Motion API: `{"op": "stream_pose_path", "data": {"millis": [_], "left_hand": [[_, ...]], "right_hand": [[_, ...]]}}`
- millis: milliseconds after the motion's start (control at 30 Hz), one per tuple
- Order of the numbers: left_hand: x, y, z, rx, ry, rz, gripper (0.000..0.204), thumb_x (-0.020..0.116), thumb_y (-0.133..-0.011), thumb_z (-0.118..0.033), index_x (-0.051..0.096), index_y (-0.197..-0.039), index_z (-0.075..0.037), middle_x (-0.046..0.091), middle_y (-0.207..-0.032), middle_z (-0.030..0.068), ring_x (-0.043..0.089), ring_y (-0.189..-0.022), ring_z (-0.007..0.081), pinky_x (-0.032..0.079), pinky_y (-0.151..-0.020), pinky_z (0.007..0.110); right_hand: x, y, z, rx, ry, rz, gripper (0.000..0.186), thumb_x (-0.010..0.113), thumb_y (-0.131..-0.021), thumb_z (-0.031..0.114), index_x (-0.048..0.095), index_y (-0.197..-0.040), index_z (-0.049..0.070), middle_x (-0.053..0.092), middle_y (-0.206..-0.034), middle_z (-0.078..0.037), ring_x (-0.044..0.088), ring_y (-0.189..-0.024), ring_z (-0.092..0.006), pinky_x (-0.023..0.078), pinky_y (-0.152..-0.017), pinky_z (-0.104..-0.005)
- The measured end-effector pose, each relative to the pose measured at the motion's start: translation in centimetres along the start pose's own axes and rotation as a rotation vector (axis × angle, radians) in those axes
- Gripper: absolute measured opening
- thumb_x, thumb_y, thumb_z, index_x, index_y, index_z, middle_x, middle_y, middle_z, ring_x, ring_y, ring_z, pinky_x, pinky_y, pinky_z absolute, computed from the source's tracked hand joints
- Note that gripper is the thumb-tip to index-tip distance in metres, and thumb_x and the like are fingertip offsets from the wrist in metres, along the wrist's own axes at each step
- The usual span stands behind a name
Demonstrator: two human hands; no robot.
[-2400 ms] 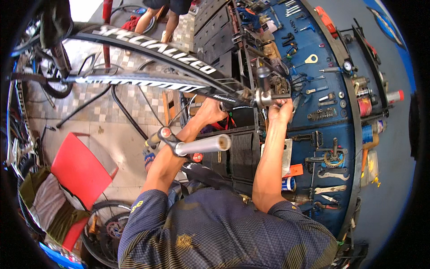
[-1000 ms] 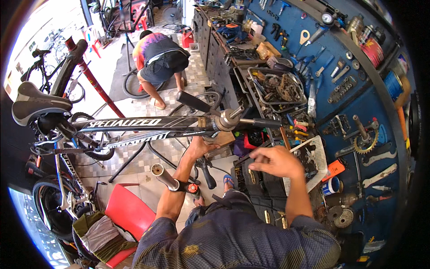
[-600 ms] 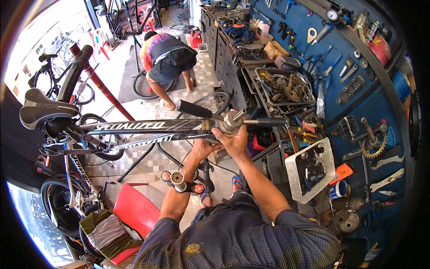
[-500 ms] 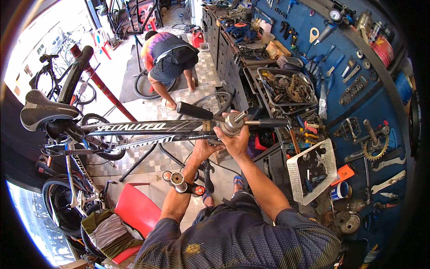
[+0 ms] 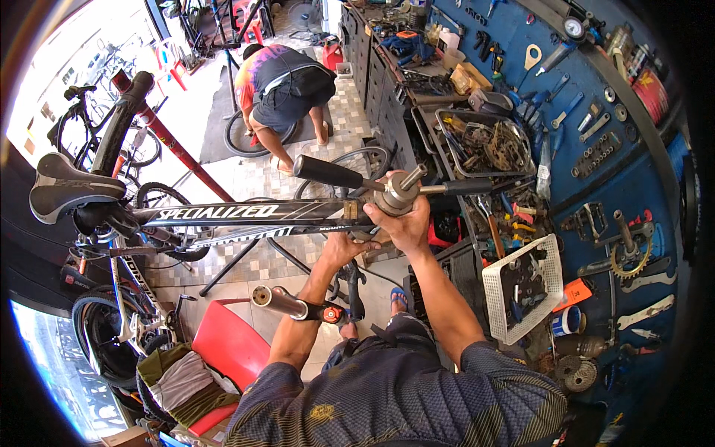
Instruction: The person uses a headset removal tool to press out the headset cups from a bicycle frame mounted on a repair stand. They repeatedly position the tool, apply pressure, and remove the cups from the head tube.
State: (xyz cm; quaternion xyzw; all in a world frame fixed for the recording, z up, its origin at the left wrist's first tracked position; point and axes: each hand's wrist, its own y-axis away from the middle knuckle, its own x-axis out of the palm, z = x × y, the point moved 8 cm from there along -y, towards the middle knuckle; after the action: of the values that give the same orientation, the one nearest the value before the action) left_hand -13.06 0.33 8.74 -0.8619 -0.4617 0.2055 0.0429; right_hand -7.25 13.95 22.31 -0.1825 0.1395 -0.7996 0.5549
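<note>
A black bicycle frame (image 5: 246, 212) with white lettering runs across the middle, its saddle (image 5: 78, 186) at the left. At its right end sits a metal tool (image 5: 397, 195) with a round head, a central shaft and two black-gripped handles. My right hand (image 5: 408, 227) is closed around the tool's round head. Just below the frame's right end, my left hand (image 5: 342, 249) grips from underneath, its thumb outstretched and most fingers hidden. Before my left forearm is a metal tube (image 5: 283, 303) on a black piece with an orange knob, like a fork's steerer and crown.
Tools and parts cover the right-hand bench, with a metal tray (image 5: 484, 171) and white basket (image 5: 488, 290). More tools hang on the blue board (image 5: 551, 141). A red chair (image 5: 231, 339) stands lower left. Farther off, a co-worker (image 5: 287, 89) bends over a wheel (image 5: 242, 145).
The two-handled tool and my right hand have shifted slightly right and up in view. The metal tube before my left forearm has tipped leftward. Both hands keep their hold.
</note>
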Motion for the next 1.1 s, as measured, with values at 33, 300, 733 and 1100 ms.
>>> {"op": "stream_pose_path", "data": {"millis": [33, 300, 733, 1100], "left_hand": [[0.0, 0.0, 0.3, -0.033, 0.013, 0.013, 0.081, 0.101, -0.065, -0.028, 0.063, -0.133, -0.004, 0.068, -0.13, 0.0151, 0.064, -0.121, 0.0303, 0.052, -0.103, 0.045], [0.6, -0.2, 1.0, -0.017, 0.06, 0.083, 0.086, 0.101, -0.067, -0.024, 0.058, -0.137, -0.003, 0.066, -0.132, 0.0119, 0.06, -0.121, 0.0241, 0.05, -0.105, 0.042], [-1.1, 0.8, -0.7, 0.158, -0.096, 0.002, 0.07, 0.098, -0.067, -0.027, 0.068, -0.126, -0.005, 0.07, -0.122, 0.0163, 0.065, -0.111, 0.0366, 0.05, -0.099, 0.044], [-0.4, 6.0, -1.5, -0.057, -0.021, 0.213, 0.08, 0.099, -0.07, -0.027, 0.054, -0.134, -0.007, 0.072, -0.113, 0.01, 0.068, -0.106, 0.0206, 0.054, -0.094, 0.037]], "right_hand": [[-0.1, -0.3, 0.4, -0.006, -0.022, 0.004, 0.063, 0.088, -0.079, 0.006, 0.054, -0.13, 0.002, 0.067, -0.114, -0.007, 0.064, -0.102, -0.012, 0.053, -0.094, -0.0292], [-1.1, -2.3, 6.0, -0.167, 0.034, -0.037, 0.067, 0.086, -0.078, 0.004, 0.053, -0.137, 0.001, 0.065, -0.113, -0.006, 0.066, -0.094, -0.0117, 0.056, -0.086, -0.0283], [-1.0, -7.8, 20.1, -0.442, -0.247, -0.091, 0.073, 0.082, -0.085, 0.009, 0.044, -0.147, 0.003, 0.064, -0.108, -0.017, 0.058, -0.062, -0.0089, 0.05, -0.048, -0.0252], [-6.3, -6.0, 34.2, -0.612, -0.25, -0.178, 0.022, 0.077, -0.092, 0.018, 0.062, -0.091, 0.002, 0.055, -0.078, -0.001, 0.043, -0.054, -0.0095, 0.033, -0.048, -0.0277]]}}
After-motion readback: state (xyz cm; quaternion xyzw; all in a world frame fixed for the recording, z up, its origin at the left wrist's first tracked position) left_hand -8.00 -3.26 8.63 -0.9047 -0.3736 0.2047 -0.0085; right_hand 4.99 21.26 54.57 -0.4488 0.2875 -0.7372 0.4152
